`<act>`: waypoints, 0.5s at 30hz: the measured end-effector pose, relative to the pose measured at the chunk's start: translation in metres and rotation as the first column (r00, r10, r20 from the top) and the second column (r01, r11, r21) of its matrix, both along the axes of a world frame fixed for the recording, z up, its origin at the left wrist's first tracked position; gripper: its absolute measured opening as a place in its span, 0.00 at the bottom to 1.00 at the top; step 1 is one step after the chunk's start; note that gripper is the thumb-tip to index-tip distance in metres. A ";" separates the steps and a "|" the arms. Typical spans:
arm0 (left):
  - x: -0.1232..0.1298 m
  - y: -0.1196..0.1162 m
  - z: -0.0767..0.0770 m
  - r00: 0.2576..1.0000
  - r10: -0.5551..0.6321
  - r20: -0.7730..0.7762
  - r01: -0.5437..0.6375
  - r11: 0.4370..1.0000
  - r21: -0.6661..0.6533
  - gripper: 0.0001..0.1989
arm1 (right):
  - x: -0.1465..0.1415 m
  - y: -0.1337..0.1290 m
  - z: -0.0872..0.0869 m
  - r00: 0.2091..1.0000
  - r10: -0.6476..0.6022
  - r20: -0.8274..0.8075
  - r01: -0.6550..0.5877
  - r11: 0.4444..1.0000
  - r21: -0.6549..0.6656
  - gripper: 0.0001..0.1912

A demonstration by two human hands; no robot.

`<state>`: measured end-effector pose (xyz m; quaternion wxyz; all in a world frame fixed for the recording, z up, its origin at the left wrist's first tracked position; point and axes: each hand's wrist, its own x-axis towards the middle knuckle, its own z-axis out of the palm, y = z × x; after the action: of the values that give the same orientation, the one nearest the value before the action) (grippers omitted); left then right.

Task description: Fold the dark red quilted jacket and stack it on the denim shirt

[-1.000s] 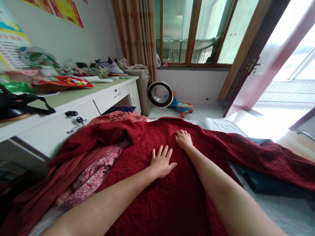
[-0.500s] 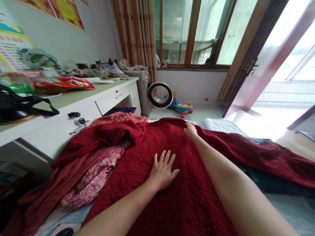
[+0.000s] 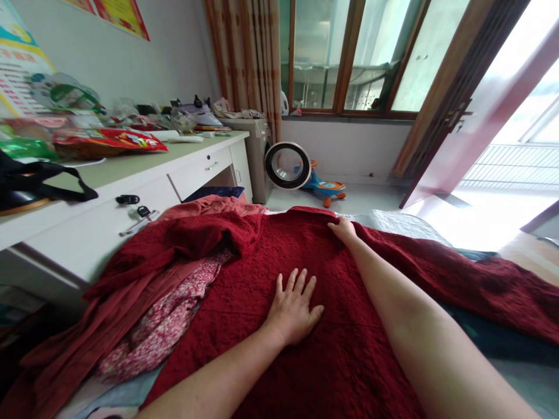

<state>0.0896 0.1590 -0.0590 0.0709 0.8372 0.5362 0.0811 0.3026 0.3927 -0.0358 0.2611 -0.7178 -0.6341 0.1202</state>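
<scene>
A dark red long-sleeved garment lies spread in front of me, its collar end away from me and one sleeve stretched out to the right. My left hand rests flat on the middle of it, fingers spread. At the far right edge, by the collar and shoulder, my right hand is closed on the cloth. Its fingertips are partly hidden. To the left, a pink-and-white patterned cloth and a faded red cloth show beside and under the garment.
A white desk on the left carries a red snack bag and clutter. Beyond it stands a washing machine with its round door open. A blue-orange ride-on toy is on the floor. A door stands open at right.
The view has shifted slightly. My right hand's fingers have turned more to the left on the cloth near the collar. My left hand stays flat in about the same place.
</scene>
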 end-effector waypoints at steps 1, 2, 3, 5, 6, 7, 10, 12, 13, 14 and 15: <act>0.000 0.000 0.000 1.000 0.002 0.003 -0.002 1.000 0.007 0.36 | 0.000 -0.006 0.002 1.000 -0.001 -0.016 0.001 0.999 0.033 0.17; 0.000 -0.001 0.000 1.000 0.005 0.012 -0.005 1.000 0.014 0.35 | 0.000 -0.014 0.005 0.999 0.001 -0.032 0.001 0.998 0.069 0.17; 0.000 -0.001 0.000 1.000 0.006 0.026 -0.007 1.000 0.016 0.35 | -0.001 -0.022 0.007 0.999 0.010 -0.047 -0.005 0.994 0.106 0.16; -0.001 -0.001 0.000 0.998 0.003 0.068 -0.003 1.000 -0.005 0.34 | -0.001 -0.042 0.012 0.997 0.046 -0.068 -0.033 0.984 0.176 0.16; -0.002 -0.001 -0.001 0.995 0.002 0.096 0.001 1.000 -0.025 0.34 | -0.001 -0.054 0.013 0.995 0.066 -0.073 -0.050 0.978 0.203 0.16; -0.003 0.000 -0.001 0.991 0.005 0.132 0.001 0.999 -0.046 0.34 | -0.001 -0.066 0.014 0.993 0.092 -0.075 -0.073 0.970 0.233 0.16; -0.008 0.008 0.000 0.944 0.093 0.317 -0.082 0.996 -0.047 0.37 | 0.001 -0.101 0.010 0.968 0.239 -0.071 -0.203 0.922 0.331 0.15; -0.013 0.020 0.002 0.875 0.163 0.455 -0.200 0.979 0.035 0.37 | 0.003 -0.121 0.001 0.939 0.339 -0.047 -0.302 0.884 0.357 0.16; -0.015 0.028 0.005 0.849 0.171 0.500 -0.250 0.964 0.095 0.37 | 0.004 -0.130 -0.004 0.927 0.373 -0.026 -0.342 0.873 0.347 0.17; -0.018 0.036 0.008 0.845 0.153 0.513 -0.271 0.949 0.162 0.36 | 0.005 -0.137 -0.009 0.921 0.390 -0.001 -0.369 0.872 0.322 0.18; -0.020 0.046 0.012 0.862 0.120 0.493 -0.260 0.939 0.226 0.36 | 0.006 -0.143 -0.013 0.917 0.398 0.025 -0.387 0.875 0.289 0.19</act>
<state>0.0694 0.2047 -0.0465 0.0699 0.7357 0.5660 0.3653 0.3088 0.2494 -0.0490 0.3441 -0.5263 -0.7724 0.0895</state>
